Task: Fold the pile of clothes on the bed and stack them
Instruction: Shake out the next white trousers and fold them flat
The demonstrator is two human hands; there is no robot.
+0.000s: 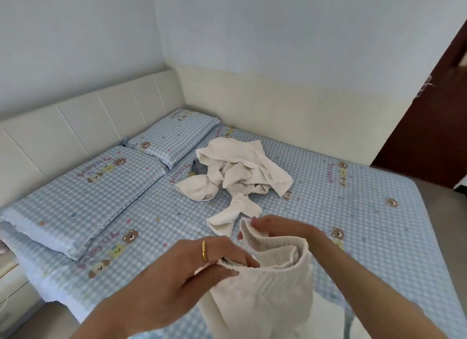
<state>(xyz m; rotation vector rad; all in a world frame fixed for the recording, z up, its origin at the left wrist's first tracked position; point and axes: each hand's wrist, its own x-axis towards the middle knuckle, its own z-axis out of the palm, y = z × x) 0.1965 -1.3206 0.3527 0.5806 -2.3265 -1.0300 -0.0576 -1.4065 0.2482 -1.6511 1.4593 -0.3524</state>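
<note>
Two hands are gripping one cream garment point(267, 295) at its elastic waistband. L hand point(192, 265), w/ gold ring point(204, 250), is pinching the band's near-left edge, fingers curled tight on the cloth. R hand point(275, 226) is pinching the far edge, fingertips closed on it. Waistband is running btwn the two sets of fingers, sagging open in a loop; rest of garment is hanging down below them toward the bed's point(353, 212) near edge. Long axis looks vertical, waistband up. Pile of clothes point(237, 172) is lying well beyond the fingers, closer to R hand; one loose cream piece point(232, 216) is sitting just past R fingertips. No folded stack is showing yet. Likely next: pulling the band taut & laying it flat.
</note>
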